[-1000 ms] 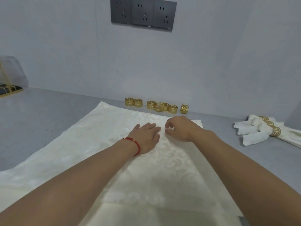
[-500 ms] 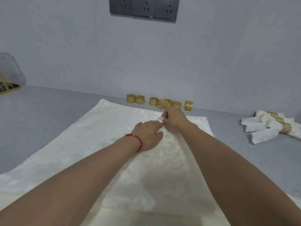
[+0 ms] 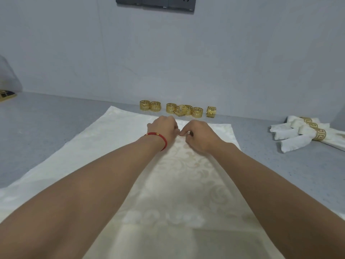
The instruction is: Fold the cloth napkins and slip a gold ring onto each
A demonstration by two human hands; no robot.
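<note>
Overhead, dark sockets (image 3: 155, 2) (perhaps three) top grey counter (image 3: 37, 128).

Cream napkin (image 3: 104, 146), damask pattern, spread flat on grey desk (image 3: 37, 128), reaching from near edge to far middle.
Left hand (image 3: 164, 128), red cord bracelet (image 3: 160, 139) at wrist, and right hand (image 3: 199, 135): side by side at the napkin's far middle, fingers (image 3: 183, 132) curled down, pinching the cloth.
Gold rings (image 3: 177, 110): a row of seven along the far wall, just beyond the napkin; two in the middle overlap.
Finished napkins (image 3: 298, 135), rolled, gold-banded: far right.
Grey wall sockets (image 3: 155, 3): top middle.
Gold-trimmed item, far left edge, unclear.
</note>
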